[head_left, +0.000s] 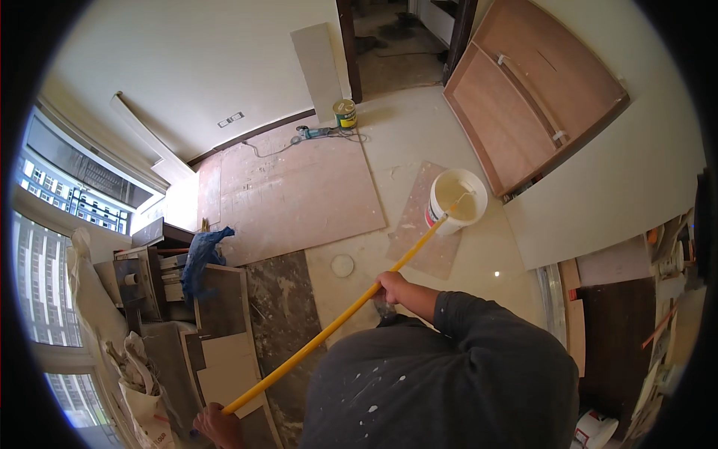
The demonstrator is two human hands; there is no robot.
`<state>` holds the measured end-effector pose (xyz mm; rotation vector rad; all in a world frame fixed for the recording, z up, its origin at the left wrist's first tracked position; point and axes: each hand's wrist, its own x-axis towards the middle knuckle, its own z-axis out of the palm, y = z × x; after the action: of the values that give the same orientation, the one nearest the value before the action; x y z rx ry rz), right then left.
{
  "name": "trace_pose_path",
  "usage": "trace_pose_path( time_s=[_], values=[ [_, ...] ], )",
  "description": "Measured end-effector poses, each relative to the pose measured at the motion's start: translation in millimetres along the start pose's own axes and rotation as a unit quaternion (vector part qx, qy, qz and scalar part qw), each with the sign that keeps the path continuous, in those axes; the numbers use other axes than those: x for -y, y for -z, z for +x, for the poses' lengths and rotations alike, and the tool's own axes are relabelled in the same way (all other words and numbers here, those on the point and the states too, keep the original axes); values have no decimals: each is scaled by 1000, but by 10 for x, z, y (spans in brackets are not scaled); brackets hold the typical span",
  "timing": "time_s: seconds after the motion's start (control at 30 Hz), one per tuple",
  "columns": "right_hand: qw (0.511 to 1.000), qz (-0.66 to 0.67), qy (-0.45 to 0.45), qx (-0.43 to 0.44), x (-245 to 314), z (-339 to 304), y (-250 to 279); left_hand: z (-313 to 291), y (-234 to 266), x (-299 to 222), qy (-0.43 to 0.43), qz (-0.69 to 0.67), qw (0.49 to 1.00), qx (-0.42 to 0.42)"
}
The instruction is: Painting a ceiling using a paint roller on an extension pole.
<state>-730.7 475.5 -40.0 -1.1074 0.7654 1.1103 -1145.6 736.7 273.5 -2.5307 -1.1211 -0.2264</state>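
Note:
Both my hands grip a long yellow pole that slants from lower left to upper right. My left hand is closed around its lower end near the bottom edge. Around the middle of the pole is my right hand, its forearm coming out of a dark, paint-spattered sleeve. The far tip of the pole reaches into a white bucket of cream paint, which stands on a small board on the floor. What is fitted to that tip is too small to make out.
A round white lid lies on the floor near the pole. Plywood sheets cover the floor. A green can and a power tool sit by the far wall. Wooden panels lean at right. Stacked boards and a blue cloth stand at left.

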Motion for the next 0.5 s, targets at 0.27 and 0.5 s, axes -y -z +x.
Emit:
trace_pose_path(
  time_s=[0.27,0.5],
  values=[
    [999,24,36,24,-289,-322,-200,-155,258,574,-56,13,998,25],
    [987,138,27,77,-683,-216,-292,-433,305,882,-50,-26,998,-35]
  ],
)
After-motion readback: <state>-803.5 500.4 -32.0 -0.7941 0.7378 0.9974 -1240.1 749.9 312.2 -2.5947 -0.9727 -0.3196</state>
